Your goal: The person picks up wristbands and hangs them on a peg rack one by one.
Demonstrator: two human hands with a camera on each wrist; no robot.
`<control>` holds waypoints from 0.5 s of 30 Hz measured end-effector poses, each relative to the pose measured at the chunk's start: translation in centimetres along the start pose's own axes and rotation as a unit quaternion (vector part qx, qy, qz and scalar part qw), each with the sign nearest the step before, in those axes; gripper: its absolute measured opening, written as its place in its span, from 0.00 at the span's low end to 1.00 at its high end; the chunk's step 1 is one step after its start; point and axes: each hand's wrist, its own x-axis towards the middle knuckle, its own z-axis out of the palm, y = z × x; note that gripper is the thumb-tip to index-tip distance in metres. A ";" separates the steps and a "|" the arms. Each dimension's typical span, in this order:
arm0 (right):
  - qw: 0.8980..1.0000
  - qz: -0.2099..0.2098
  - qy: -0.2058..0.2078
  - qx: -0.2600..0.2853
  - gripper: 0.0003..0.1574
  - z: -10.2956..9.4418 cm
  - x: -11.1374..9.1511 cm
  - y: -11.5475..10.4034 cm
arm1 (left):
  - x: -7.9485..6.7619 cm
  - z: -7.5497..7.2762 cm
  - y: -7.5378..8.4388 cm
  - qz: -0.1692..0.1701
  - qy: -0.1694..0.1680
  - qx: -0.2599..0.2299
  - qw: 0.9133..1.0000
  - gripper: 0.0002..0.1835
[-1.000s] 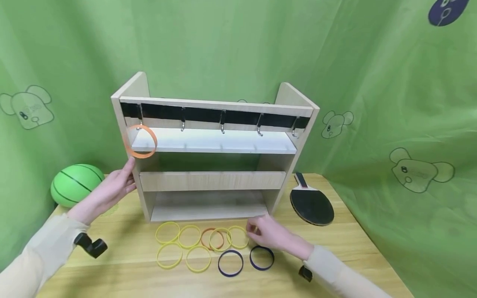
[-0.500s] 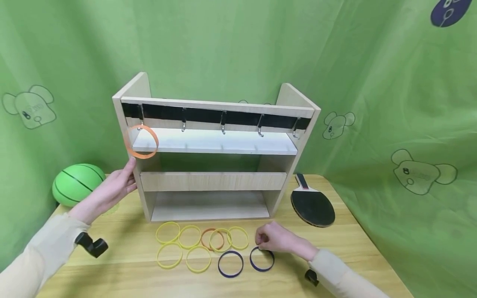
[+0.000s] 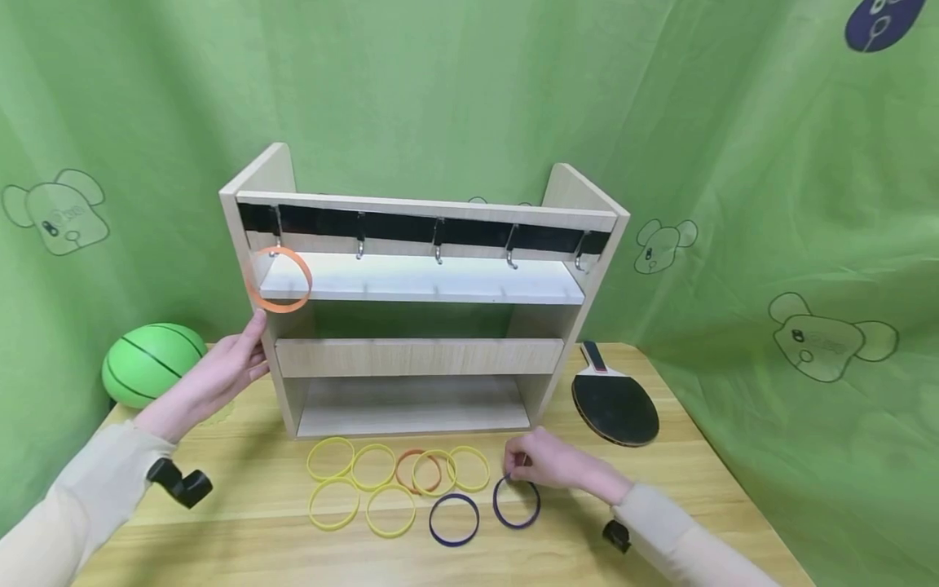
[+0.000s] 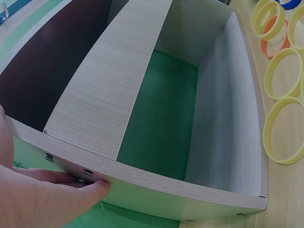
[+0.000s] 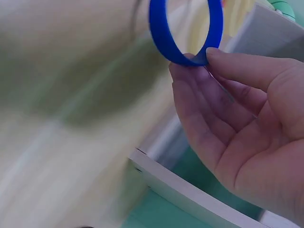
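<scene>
**Pinching smooth deep-blue thin-banded ring (image 5: 161, 33) in right hand (image 3: 546, 458); touching pale wood-grain shelf unit (image 3: 418, 357) with left hand (image 3: 227, 367)**

Caught by one edge between thumb and fingertips of the right hand, closed up except for the band's thickness, with other fingers loosely curved. Seen hanging toward the wearer from those fingertips. Cannot tell contact or gap between its lower edge and the light wooden tabletop (image 3: 242, 522).

Laid against the side panel (image 4: 152, 178) of the shelf unit with the left hand: thumb pointing up at the front edge, fingers relaxed along the outer face, not wrapped round anything.

Noted just above the left thumb tip: bright orange circular ring (image 3: 282, 308), hung from the leftmost of five silver metal hooks (image 3: 438, 244) on a flat black strip (image 3: 399, 226).

Noted left of the right hand, nearer the wearer: second deep-blue ring (image 3: 452, 544). Farther left: six thin yellow rings (image 3: 390, 535), plus thin red-orange ring (image 3: 408, 452) overlapped by one of them.

Logged right of the right hand, beyond it: black-faced table-tennis bat (image 3: 616, 408). Logged just left of the left hand: round green ball with black lines (image 3: 154, 365).
</scene>
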 end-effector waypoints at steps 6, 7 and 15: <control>0.999 -0.020 0.038 -0.006 0.07 -2.6 0.5 -1.3 | 0.0 0.0 0.1 0.001 -0.001 0.003 1.000 0.52; 0.999 -0.025 0.045 -0.011 0.07 -3.1 0.6 -1.6 | 0.0 0.0 0.1 0.001 -0.002 0.003 1.000 0.52; 0.995 -0.042 0.087 -0.030 0.04 -7.5 1.6 -5.0 | 0.0 0.0 0.0 0.001 -0.002 0.001 1.000 0.52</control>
